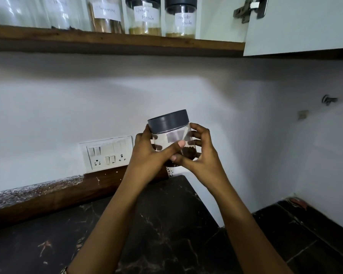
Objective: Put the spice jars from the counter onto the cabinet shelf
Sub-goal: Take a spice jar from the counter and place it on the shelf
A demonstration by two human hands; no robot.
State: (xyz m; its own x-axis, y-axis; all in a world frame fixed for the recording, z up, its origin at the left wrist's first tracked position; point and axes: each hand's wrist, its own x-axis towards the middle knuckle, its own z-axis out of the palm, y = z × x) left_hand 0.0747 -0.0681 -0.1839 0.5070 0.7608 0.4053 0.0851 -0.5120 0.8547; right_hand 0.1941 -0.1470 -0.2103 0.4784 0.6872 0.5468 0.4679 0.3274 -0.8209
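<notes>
jar roughly upright in mid-air, above counter, well below shelf; two-handed hold likely steadies it for the lift | left hand: fingers curled round jar's left side, thumb across front | right hand: fingers wrapped round right side, thumb low on front | shelf jars in a row; spot to their right looks free

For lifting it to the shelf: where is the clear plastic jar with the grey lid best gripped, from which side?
Grip the clear plastic jar round its wall, under the grey lid, from the right, as the right hand does: it stands almost upright, leaving its base free.
</notes>
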